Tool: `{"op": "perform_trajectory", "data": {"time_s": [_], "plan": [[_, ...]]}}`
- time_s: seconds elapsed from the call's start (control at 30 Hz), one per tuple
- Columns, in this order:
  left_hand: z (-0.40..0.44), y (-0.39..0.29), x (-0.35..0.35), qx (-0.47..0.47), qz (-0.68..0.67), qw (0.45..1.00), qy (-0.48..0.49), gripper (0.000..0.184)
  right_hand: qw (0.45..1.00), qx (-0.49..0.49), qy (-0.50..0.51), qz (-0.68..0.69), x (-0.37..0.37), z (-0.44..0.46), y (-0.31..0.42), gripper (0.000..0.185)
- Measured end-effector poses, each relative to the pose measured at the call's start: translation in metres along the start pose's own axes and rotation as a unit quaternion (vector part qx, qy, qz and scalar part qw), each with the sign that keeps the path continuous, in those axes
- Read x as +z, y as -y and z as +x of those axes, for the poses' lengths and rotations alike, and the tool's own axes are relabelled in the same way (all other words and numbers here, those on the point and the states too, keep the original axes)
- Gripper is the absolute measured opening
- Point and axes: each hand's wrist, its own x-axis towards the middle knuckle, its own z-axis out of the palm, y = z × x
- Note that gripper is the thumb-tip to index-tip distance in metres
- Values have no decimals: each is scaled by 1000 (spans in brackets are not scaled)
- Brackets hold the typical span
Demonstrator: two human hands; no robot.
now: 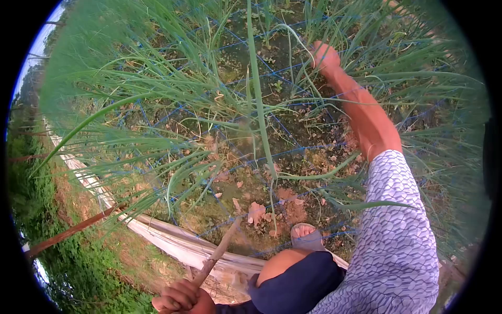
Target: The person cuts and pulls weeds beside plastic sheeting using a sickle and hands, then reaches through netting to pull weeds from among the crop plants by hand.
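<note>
At the bottom left, my left hand [183,297] is wrapped round a wooden stick [218,253], which slants up to the right over the soil. My right hand [327,56] reaches far forward among green onion plants [361,49], its fingers curled low near the leaf bases. A pale bent onion leaf [293,32] arches down beside these fingers, and what lies inside them is hidden. One long onion leaf [259,99] stands tall through the middle of the view.
Blue string netting [300,150] crosses the bed among the plants. A pale sheet border [172,238] edges the bed, with a wooden post [73,234] outside it. My sandalled foot [307,235] rests on the soil beside my bent knee [282,264]. Leafy growth lies at left.
</note>
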Motion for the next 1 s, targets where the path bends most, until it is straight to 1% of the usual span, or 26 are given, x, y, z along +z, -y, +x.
{"op": "perform_trajectory", "data": {"time_s": [0.03, 0.1, 0.13, 0.17, 0.2, 0.33, 0.43, 0.5, 0.53, 0.6, 0.63, 0.77, 0.83, 0.93, 0.97, 1.0], "plan": [[0, 1, -1, 7, -11, 1000, 7, 43, 1000, 1, 2, 0, -6, -2, 1, 20], [1, 1, -1, 14, -24, 999, 16, 43, 995, -19, 87, -40, -18, -7, 4, 21], [1, 2, -1, 12, -15, 1000, 10, 42, 995, -20, 86, -41, -14, -9, 2, 21], [1, 2, -1, 11, -6, 1000, 4, 42, 981, -72, 123, -134, -7, -12, -3, 21], [1, 2, 0, 11, -6, 1000, 3, 42, 953, -123, 159, -224, -1, -16, -6, 21], [1, 2, -1, 17, -10, 1000, 0, 43, 957, -117, 148, -219, 23, -21, -25, 20], [2, 1, -1, 12, -5, 1000, 4, 43, 946, -143, 170, -235, 29, -16, -30, 16], [2, 0, 0, 4, 1, 1000, 6, 43, 971, -95, 133, -175, 31, -18, -30, 19], [2, 0, 2, 4, -5, 1000, 6, 43, 971, -94, 136, -175, 26, -18, -28, 19], [1, 0, 2, 1, -11, 1000, 5, 43, 989, -51, 100, -100, 5, -16, -18, 19], [2, 0, 0, 2, -16, 1000, 9, 42, 988, -36, 112, -99, 9, -8, -19, 19], [2, 1, 2, 7, -21, 1000, 8, 42, 983, -71, 119, -122, 19, -14, -27, 19], [1, 2, 3, 15, -21, 1000, -1, 42, 962, -112, 177, -177, 21, -20, -27, 20], [2, 3, 1, 23, -21, 1000, -3, 43, 959, -94, 174, -203, 22, -27, -21, 21], [2, 4, 0, 23, -20, 1000, -2, 43, 948, -118, 181, -235, 18, -29, -20, 19], [2, 4, 1, 27, -24, 999, -4, 43, 948, -119, 175, -236, 13, -29, -18, 19]]}}
